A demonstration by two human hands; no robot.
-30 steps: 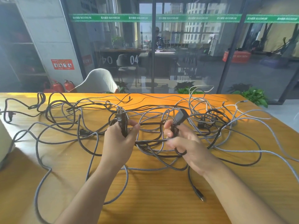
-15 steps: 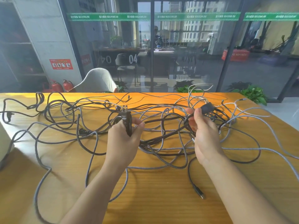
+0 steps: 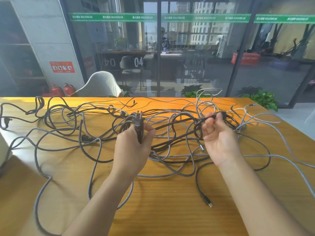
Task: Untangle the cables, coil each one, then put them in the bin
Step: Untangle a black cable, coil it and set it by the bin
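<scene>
Tangled cables (image 3: 170, 133) reach the table's (image 3: 162, 210) far edge; its near edge lies bare. Left hand (image 3: 131, 149) fingers clench a black plug (image 3: 138, 124); right hand (image 3: 219, 142) pinches a black connector (image 3: 219, 114).

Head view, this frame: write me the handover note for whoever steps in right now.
Left hand: grips the pronged plug end of the black power cord, held upright.
Right hand: palm up, pinches the cord's other black connector, lifted off the table.
Cables: the black cord's middle runs between the hands through the grey braided cables, all in one tangle across the wooden table.
Done: both ends of one cord found.
Left: free that cord, coil it, repeat for the rest, bin them. No bin is in view.
</scene>
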